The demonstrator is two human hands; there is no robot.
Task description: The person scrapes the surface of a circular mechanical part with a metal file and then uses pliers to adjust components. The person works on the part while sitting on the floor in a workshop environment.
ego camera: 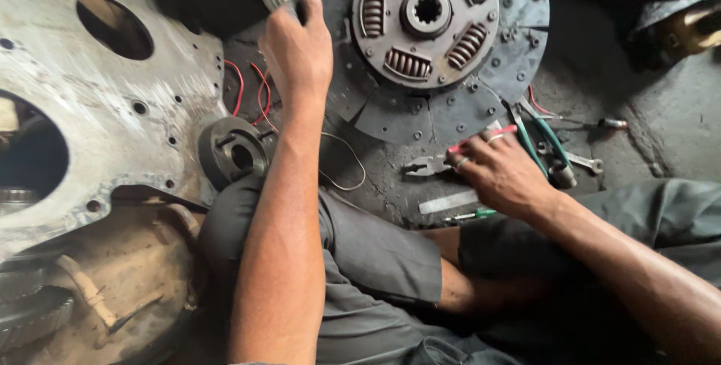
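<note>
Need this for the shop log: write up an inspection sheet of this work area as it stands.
Surface: grimy dark concrete floor, oil-stained.
Job's things: red-handled pliers on the floor; clutch disc with coil springs lying flat.
Clutter: green-handled pliers, spanner, green screwdriver, flat metal strip, round collar.
Grips: left hand reaches up to a dark part by the disc's edge; right hand closes on the red-handled pliers.
Cables: red wires and a pale wire loose on the floor.
Surroundings: large steel plate with round holes at left; rusty housing below it.
</note>
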